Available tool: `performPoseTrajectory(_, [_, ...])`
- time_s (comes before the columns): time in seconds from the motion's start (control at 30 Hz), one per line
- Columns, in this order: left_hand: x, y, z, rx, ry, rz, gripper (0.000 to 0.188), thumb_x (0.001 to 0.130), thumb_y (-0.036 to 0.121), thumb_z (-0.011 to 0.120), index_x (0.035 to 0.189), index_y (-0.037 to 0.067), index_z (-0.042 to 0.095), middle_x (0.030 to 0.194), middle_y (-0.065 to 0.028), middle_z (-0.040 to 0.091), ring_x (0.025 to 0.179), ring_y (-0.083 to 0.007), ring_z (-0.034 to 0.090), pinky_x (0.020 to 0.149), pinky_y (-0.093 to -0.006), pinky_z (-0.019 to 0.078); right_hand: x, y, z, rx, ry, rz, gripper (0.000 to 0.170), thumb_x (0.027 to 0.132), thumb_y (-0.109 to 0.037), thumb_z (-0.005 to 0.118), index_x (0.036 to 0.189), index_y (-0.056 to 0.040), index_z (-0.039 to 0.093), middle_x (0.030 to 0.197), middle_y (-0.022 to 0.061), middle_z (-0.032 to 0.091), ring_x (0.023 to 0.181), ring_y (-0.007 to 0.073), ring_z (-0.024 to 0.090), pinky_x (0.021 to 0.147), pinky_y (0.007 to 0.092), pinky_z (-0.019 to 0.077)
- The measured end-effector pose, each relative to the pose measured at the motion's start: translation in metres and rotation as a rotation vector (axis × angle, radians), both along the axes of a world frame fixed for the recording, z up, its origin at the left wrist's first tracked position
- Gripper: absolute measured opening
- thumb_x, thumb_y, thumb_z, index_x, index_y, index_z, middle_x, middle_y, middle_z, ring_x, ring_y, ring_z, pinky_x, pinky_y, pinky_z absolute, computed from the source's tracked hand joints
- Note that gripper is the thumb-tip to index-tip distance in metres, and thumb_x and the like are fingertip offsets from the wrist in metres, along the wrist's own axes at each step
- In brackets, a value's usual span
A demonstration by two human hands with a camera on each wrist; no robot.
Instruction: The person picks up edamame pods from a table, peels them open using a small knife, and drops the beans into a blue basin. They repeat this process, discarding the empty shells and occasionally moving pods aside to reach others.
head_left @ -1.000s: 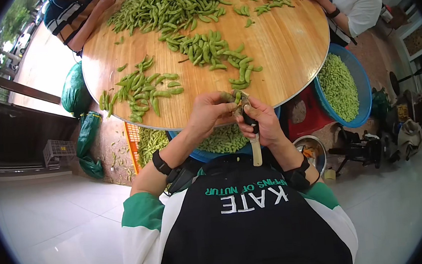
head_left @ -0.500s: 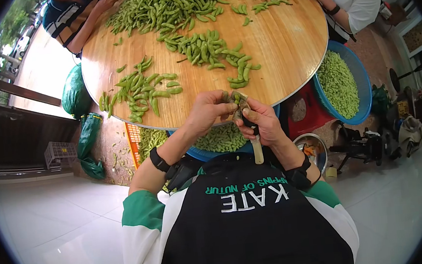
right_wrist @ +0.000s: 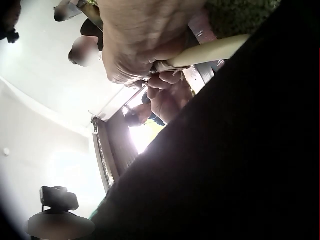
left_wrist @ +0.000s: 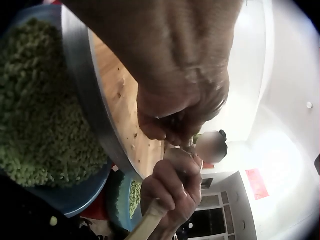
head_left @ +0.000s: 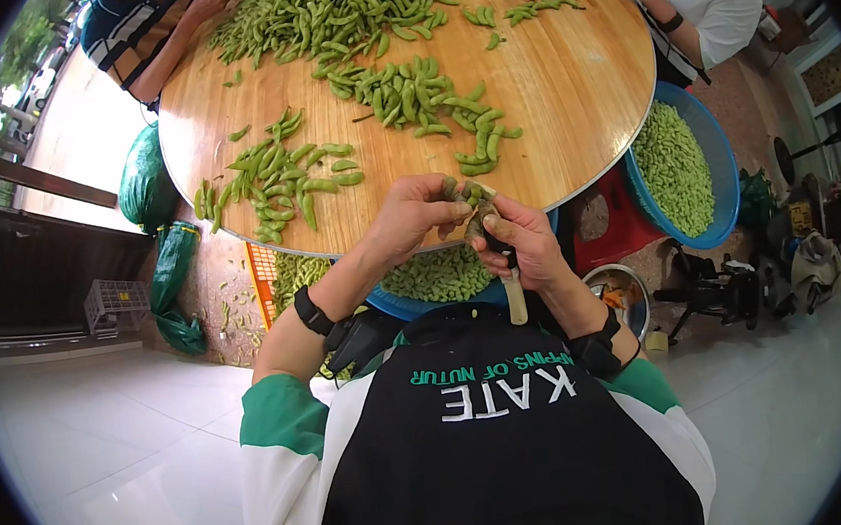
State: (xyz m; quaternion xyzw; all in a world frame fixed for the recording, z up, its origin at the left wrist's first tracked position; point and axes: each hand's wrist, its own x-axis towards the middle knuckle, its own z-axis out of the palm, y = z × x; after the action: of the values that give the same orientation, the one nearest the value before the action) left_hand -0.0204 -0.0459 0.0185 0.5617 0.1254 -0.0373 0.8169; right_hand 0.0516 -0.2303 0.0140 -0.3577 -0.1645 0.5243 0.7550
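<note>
At the near table edge my left hand (head_left: pixel 415 218) has thumb and fingers pinched together at a green soybean pod (head_left: pixel 475 196) between the two hands. My right hand (head_left: pixel 527 245) is close beside it, fingers curled round a tool with a black part and a pale, slightly curved length (head_left: pixel 516 299) pointing down toward my body. What its other end looks like is hidden by the fingers. In the left wrist view the left hand (left_wrist: pixel 185 100) meets the right hand (left_wrist: pixel 172 190) fingertip to fingertip. The right wrist view shows the pale tool (right_wrist: pixel 210 52) sticking out of the right fist.
A round wooden table (head_left: pixel 568 120) bears a large heap of soybean pods (head_left: pixel 339 15) and a smaller pile (head_left: pixel 278 180). Shelled beans fill a blue basin (head_left: pixel 727 166) at right and another (head_left: pixel 399 307) below my hands. Two people sit across the table.
Both hands stay together at the table edge with only small finger movements. The pale tool's lower end has shifted slightly to the right.
</note>
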Motion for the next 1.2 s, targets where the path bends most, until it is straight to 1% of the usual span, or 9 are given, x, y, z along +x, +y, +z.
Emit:
performPoseTrajectory(0.1, [0.001, 0.001, -0.005, -0.011, -0.043, 0.007, 0.011, 0.083, 0.005, 0.066, 0.092, -0.002, 0.064, 0.075, -0.0012, 0.06, 0.063, -0.0083, 0.053, 0.055, -0.0222, 0.0411, -0.003, 0.003, -0.001, -0.027, -0.09, -0.051, 0.038, 0.096, -0.013, 0.048, 0.133, -0.0035, 0.044, 0.08, 0.0067, 0.056, 0.05, 0.0083, 0.041, 0.042, 0.0204, 0.0347])
performPoseTrajectory(0.17, [0.001, 0.001, -0.007, 0.005, -0.074, 0.015, 0.011, 0.083, 0.005, 0.065, 0.093, -0.001, 0.064, 0.076, -0.0008, 0.06, 0.064, -0.0082, 0.053, 0.056, -0.0221, 0.0412, -0.007, 0.008, -0.002, -0.044, -0.083, -0.094, 0.036, 0.096, -0.012, 0.047, 0.13, -0.0033, 0.046, 0.079, 0.0066, 0.056, 0.05, 0.0082, 0.041, 0.041, 0.0204, 0.0345])
performPoseTrajectory(0.23, [0.0, -0.002, -0.004, 0.292, -0.117, 0.077, 0.01, 0.084, 0.004, 0.064, 0.093, -0.001, 0.064, 0.076, -0.0003, 0.059, 0.065, -0.008, 0.053, 0.057, -0.0219, 0.041, -0.007, 0.009, -0.003, -0.062, -0.078, -0.137, 0.033, 0.096, -0.012, 0.047, 0.128, -0.003, 0.048, 0.078, 0.0065, 0.056, 0.049, 0.0081, 0.041, 0.041, 0.0205, 0.0343])
performPoseTrajectory(0.27, [0.0, -0.002, -0.005, 0.291, -0.116, 0.077, 0.01, 0.084, 0.004, 0.064, 0.093, -0.001, 0.064, 0.076, -0.0003, 0.059, 0.065, -0.008, 0.053, 0.057, -0.0219, 0.041, -0.006, 0.009, -0.003, -0.05, -0.005, -0.123, 0.031, 0.096, -0.012, 0.047, 0.125, -0.0025, 0.049, 0.078, 0.0064, 0.055, 0.049, 0.0079, 0.041, 0.04, 0.0202, 0.0339])
performPoseTrajectory(0.37, [-0.001, 0.0, -0.006, 0.008, -0.12, 0.078, 0.011, 0.085, 0.005, 0.063, 0.095, 0.0, 0.063, 0.078, -0.0015, 0.06, 0.065, -0.0088, 0.053, 0.057, -0.0226, 0.0411, 0.001, 0.007, 0.0, 0.028, 0.131, -0.05, 0.027, 0.096, -0.012, 0.048, 0.121, -0.0023, 0.051, 0.077, 0.0058, 0.056, 0.049, 0.0078, 0.041, 0.04, 0.0197, 0.0332])
performPoseTrajectory(0.43, [-0.002, 0.005, -0.004, -0.383, -0.021, -0.074, 0.013, 0.086, 0.006, 0.064, 0.097, 0.0, 0.062, 0.077, -0.0029, 0.06, 0.065, -0.0101, 0.055, 0.056, -0.0231, 0.0415, 0.003, 0.004, 0.001, 0.09, 0.197, 0.015, 0.026, 0.096, -0.013, 0.05, 0.119, -0.0025, 0.053, 0.076, 0.0053, 0.056, 0.048, 0.0079, 0.041, 0.04, 0.0196, 0.0327])
performPoseTrajectory(0.53, [-0.001, 0.008, -0.01, -0.476, -0.018, -0.147, 0.015, 0.086, 0.007, 0.064, 0.099, 0.0, 0.061, 0.077, -0.0033, 0.059, 0.065, -0.0112, 0.056, 0.056, -0.0234, 0.042, 0.006, 0.003, 0.003, 0.089, 0.116, 0.079, 0.024, 0.097, -0.014, 0.047, 0.116, -0.0001, 0.051, 0.076, 0.0061, 0.054, 0.047, 0.007, 0.038, 0.04, 0.0192, 0.0332])
performPoseTrajectory(0.6, [-0.002, 0.008, -0.01, -0.44, 0.007, -0.11, 0.015, 0.086, 0.006, 0.064, 0.099, 0.0, 0.062, 0.076, -0.0031, 0.059, 0.065, -0.0111, 0.056, 0.056, -0.0233, 0.0422, 0.002, 0.002, 0.003, 0.036, -0.009, 0.028, 0.025, 0.097, -0.014, 0.047, 0.116, 0.0009, 0.05, 0.076, 0.006, 0.054, 0.047, 0.0068, 0.037, 0.041, 0.0194, 0.0331])
performPoseTrajectory(1.2, [-0.009, 0.011, -0.012, -0.297, 0.106, -0.073, 0.007, 0.084, 0.007, 0.064, 0.09, 0.003, 0.061, 0.07, -0.0014, 0.057, 0.059, -0.009, 0.053, 0.052, -0.0209, 0.0392, -0.007, 0.004, 0.002, -0.062, -0.161, 0.002, 0.03, 0.097, -0.017, 0.049, 0.122, 0.0005, 0.05, 0.077, 0.0022, 0.058, 0.049, 0.005, 0.043, 0.042, 0.0176, 0.0316])
